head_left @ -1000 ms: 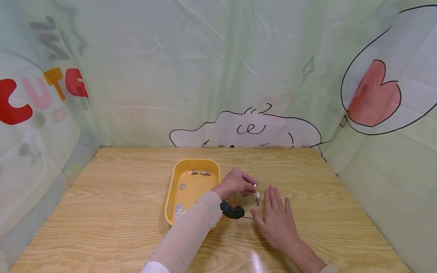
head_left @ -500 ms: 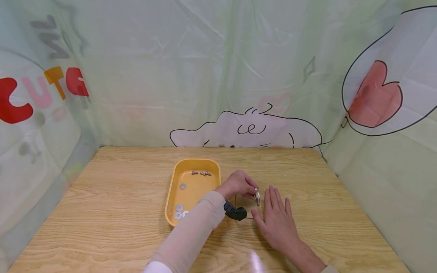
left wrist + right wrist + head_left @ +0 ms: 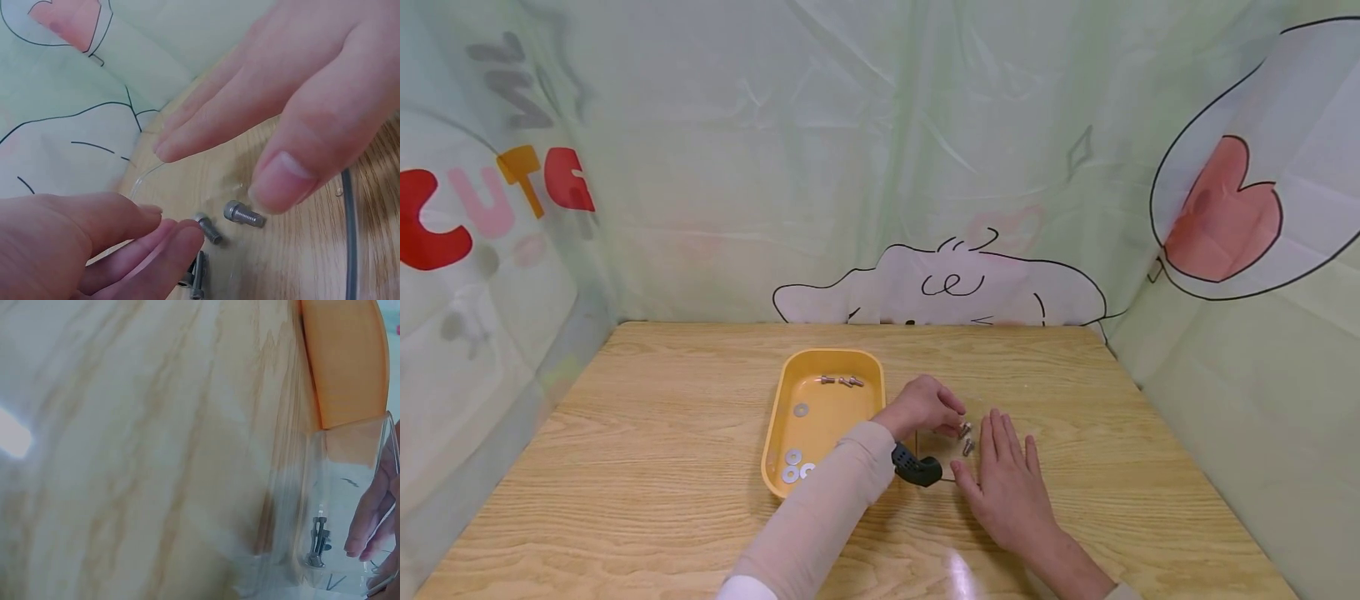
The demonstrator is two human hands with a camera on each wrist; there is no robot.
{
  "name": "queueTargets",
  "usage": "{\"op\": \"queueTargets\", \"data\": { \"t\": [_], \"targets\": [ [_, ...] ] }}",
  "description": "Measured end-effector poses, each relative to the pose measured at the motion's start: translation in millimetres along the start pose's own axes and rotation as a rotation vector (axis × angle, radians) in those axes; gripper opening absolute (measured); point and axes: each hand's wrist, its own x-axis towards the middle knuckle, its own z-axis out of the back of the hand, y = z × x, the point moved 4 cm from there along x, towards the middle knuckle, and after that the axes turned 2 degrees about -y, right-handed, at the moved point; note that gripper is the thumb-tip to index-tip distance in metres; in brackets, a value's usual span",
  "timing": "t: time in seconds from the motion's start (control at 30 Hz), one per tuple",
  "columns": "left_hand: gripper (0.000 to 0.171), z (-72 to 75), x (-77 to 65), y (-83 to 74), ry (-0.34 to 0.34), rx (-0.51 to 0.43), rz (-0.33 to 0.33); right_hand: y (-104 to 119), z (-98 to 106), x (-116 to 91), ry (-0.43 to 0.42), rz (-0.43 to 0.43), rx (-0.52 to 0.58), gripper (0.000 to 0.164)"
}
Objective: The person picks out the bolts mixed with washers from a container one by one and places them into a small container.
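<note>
On the table, yellow tray and clear box hold screws.

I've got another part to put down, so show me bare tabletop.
The wood-grain table is bare left of the yellow tray, and right of the right hand. Between tray and right hand it's crowded: the left hand, clear box and socket-head screws.
</note>
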Motion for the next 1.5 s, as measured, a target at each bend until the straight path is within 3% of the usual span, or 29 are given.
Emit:
{"op": "queueTargets", "data": {
  "t": [0.17,0.4,0.57,1.03,1.5],
  "targets": [
    [0.018,2.5,-1.5,0.9,0.020,-0.064,-0.015,1,2,0,0.003,0.001,0.006,0.081],
    [0.025,4.3,2.6,6.4,0.080,-0.257,-0.030,2,4,1,0.012,0.013,-0.003,0.081],
    [0.026,12.4,2.4,7.7,0.100,-0.342,-0.024,4,7,3,0.014,0.019,-0.015,0.082],
    [0.023,39.5,-3.1,13.1,0.093,-0.449,-0.027,19,15,9,0.018,0.055,-0.002,0.083],
    [0.027,65.8,-4.7,24.3,0.051,-0.471,-0.043,40,14,19,0.043,0.086,-0.001,0.082]
  ]
}}
